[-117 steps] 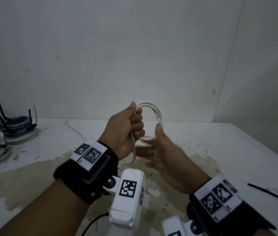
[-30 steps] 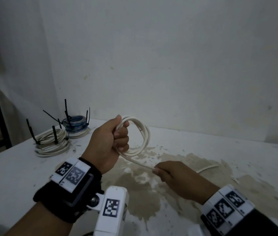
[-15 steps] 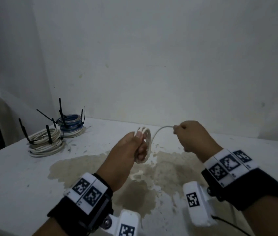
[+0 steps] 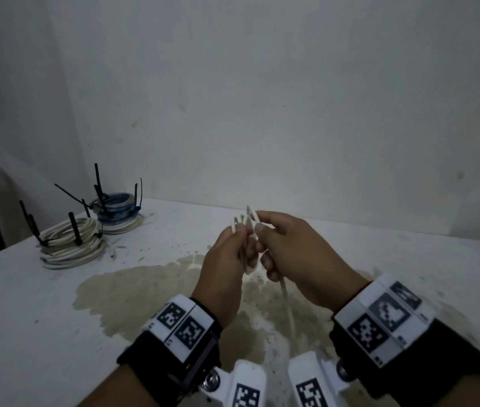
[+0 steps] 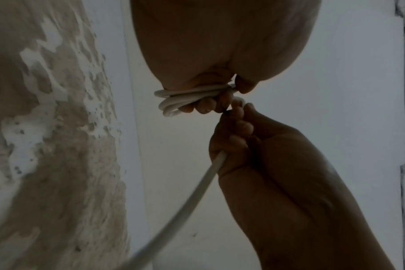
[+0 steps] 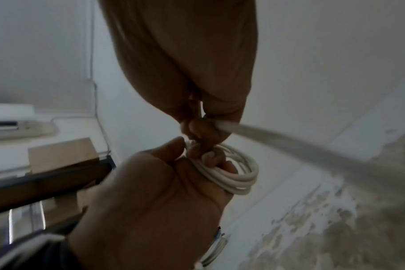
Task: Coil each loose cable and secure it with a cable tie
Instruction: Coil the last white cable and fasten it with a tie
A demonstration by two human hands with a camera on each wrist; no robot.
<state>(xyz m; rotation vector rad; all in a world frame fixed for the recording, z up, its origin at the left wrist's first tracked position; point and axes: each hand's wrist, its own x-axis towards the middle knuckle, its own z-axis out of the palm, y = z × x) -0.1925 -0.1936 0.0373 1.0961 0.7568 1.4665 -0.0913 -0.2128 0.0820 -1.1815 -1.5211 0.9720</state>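
Note:
A white cable (image 4: 247, 227) is wound into a small coil (image 6: 234, 175) held above the table. My left hand (image 4: 227, 259) grips the coil, its fingers curled through the loops (image 5: 185, 102). My right hand (image 4: 294, 259) sits right against it, fingers curled round the loose strand (image 5: 197, 190), which runs down from the fist toward the table (image 4: 288, 312). The two hands touch at the fingertips. The strand's far end is out of sight.
Two finished coils stand at the table's left rear: a white one (image 4: 71, 242) and a blue-and-white one (image 4: 115, 212), both with black cable ties sticking up. A brown stain (image 4: 144, 289) covers the white table (image 4: 27, 318) under my hands. A wall rises close behind.
My right hand has come back from the upper right to meet the left hand, bringing the strand round onto the coil. The coil has more turns than before.

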